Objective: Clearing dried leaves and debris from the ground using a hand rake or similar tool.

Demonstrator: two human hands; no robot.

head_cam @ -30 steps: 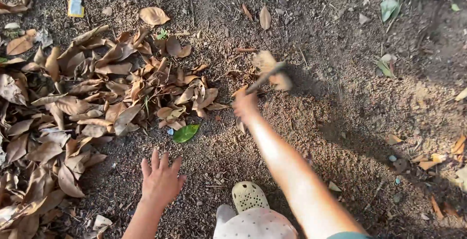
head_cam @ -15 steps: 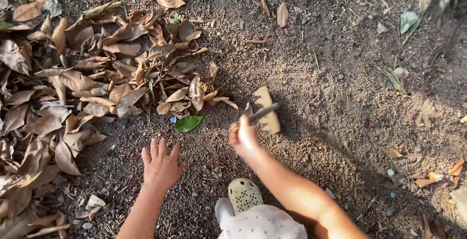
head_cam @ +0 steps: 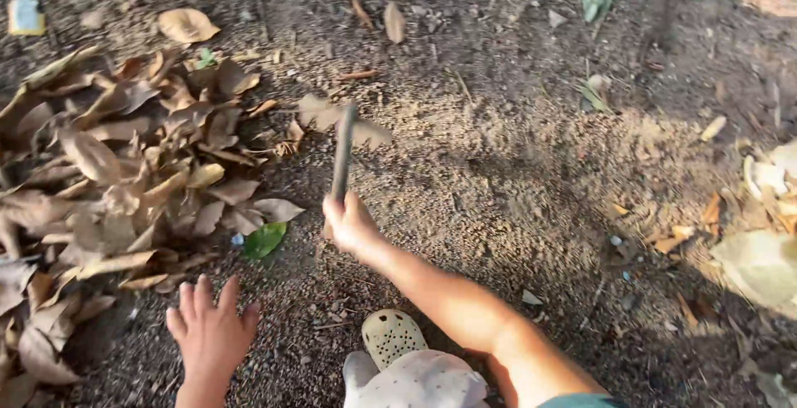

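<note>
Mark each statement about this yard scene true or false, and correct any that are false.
1. The right hand grips the handle of a small rake. True.
2. The left hand holds a leaf. False: it is open, fingers spread, over bare ground.
3. The dry leaf pile lies to the left of the rake. True.
4. The green leaf sits on top of the shoe. False: it lies on the soil by the pile's edge.

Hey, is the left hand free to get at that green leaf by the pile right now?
Probably yes. The left hand lies open and empty on the dirt, and the green leaf sits just ahead with only bare ground between. The right hand, gripping the rake, is off to the side.
</note>
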